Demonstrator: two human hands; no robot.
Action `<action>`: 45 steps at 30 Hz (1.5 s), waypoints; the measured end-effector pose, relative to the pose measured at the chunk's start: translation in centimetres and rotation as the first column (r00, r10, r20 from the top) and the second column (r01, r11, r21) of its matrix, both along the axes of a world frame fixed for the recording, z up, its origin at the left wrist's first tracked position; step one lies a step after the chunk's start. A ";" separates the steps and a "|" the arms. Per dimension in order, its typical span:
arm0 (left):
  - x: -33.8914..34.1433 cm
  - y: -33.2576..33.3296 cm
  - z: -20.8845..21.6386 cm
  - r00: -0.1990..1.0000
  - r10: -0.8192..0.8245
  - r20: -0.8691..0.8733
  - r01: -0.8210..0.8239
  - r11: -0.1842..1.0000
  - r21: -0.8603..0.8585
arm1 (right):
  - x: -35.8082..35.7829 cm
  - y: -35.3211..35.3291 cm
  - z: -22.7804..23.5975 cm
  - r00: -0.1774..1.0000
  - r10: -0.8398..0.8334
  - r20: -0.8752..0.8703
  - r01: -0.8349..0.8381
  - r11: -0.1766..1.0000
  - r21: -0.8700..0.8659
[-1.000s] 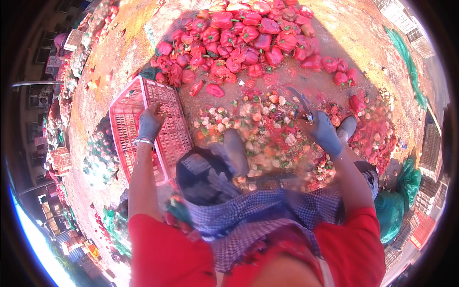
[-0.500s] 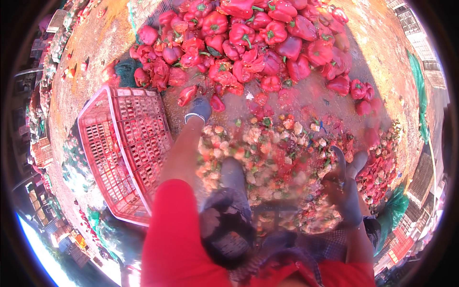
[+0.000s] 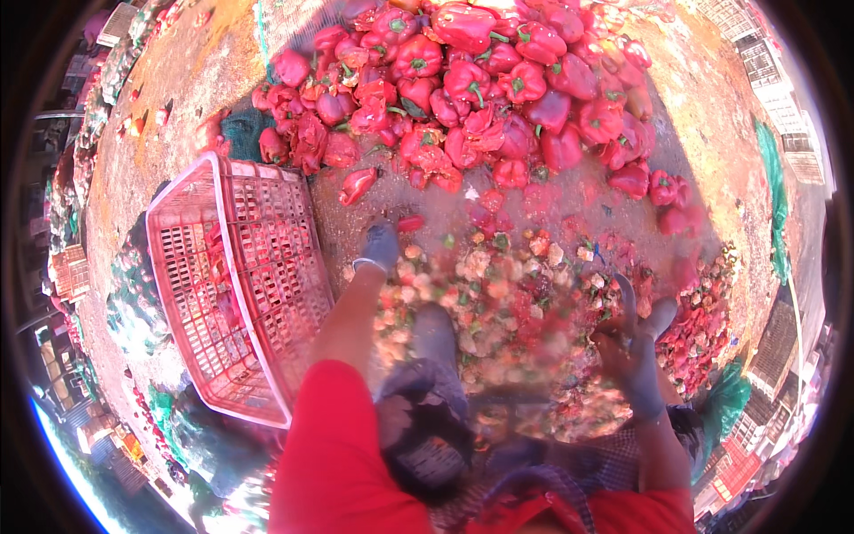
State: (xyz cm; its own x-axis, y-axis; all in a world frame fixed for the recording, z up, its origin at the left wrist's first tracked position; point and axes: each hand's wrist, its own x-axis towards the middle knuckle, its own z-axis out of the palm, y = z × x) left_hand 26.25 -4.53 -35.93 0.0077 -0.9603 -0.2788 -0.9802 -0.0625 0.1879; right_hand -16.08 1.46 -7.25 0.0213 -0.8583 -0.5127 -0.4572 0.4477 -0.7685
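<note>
My left hand [image 3: 380, 246], in a grey glove, reaches low over the ground, its fingers hidden beyond the back of the hand. Right beside it is a small red pepper piece [image 3: 410, 223]; whether they touch is unclear. A split red pepper [image 3: 358, 186] lies just beyond. My right hand [image 3: 632, 360], also gloved, is curled at the right above the scraps; a slim dark curved shape [image 3: 627, 298] rises from it, which I cannot make out. Farther off spreads a large heap of red bell peppers [image 3: 467, 80], several of them torn.
A pink-red plastic crate [image 3: 233, 267] lies tipped at the left with some red pieces inside. Cut pepper cores [image 3: 476, 265] and scraps cover the ground around my left foot [image 3: 434, 331]. Green netting [image 3: 725, 400] lies at the right, and dark green mesh [image 3: 246, 133] behind the crate.
My left hand has drawn back from the heap toward me, and the small pepper piece beside it now lies nearer too. My right hand has barely moved. The view has shifted slightly.
</note>
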 end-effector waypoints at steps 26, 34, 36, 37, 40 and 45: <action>-3.4 -12.9 2.4 0.714 0.322 -0.622 -0.442 0.896 -0.044 | -0.5 0.5 1.3 0.990 -0.121 0.072 0.110 0.983 0.148; -7.3 -11.5 -0.4 0.690 0.392 -0.609 -0.460 0.887 0.051 | -1.1 0.3 1.3 0.995 -0.095 0.038 0.093 0.994 0.051; -6.3 -9.5 -0.9 0.637 0.364 -0.680 -0.405 0.908 0.107 | -0.9 0.2 2.0 0.994 -0.099 0.041 0.097 0.994 0.056; -7.8 -9.0 0.8 0.186 0.474 -0.861 -0.420 0.830 0.366 | -1.1 0.4 2.1 0.992 -0.121 0.035 0.119 0.991 0.058; -7.4 -6.5 4.7 -0.421 0.539 -0.729 -0.397 0.613 0.683 | -1.6 1.3 2.4 0.989 -0.134 0.056 0.130 0.988 0.078; -4.3 -1.7 10.4 -0.573 0.436 -0.694 -0.223 0.731 0.644 | -1.3 3.0 2.2 0.995 -0.089 0.048 0.090 0.996 -0.019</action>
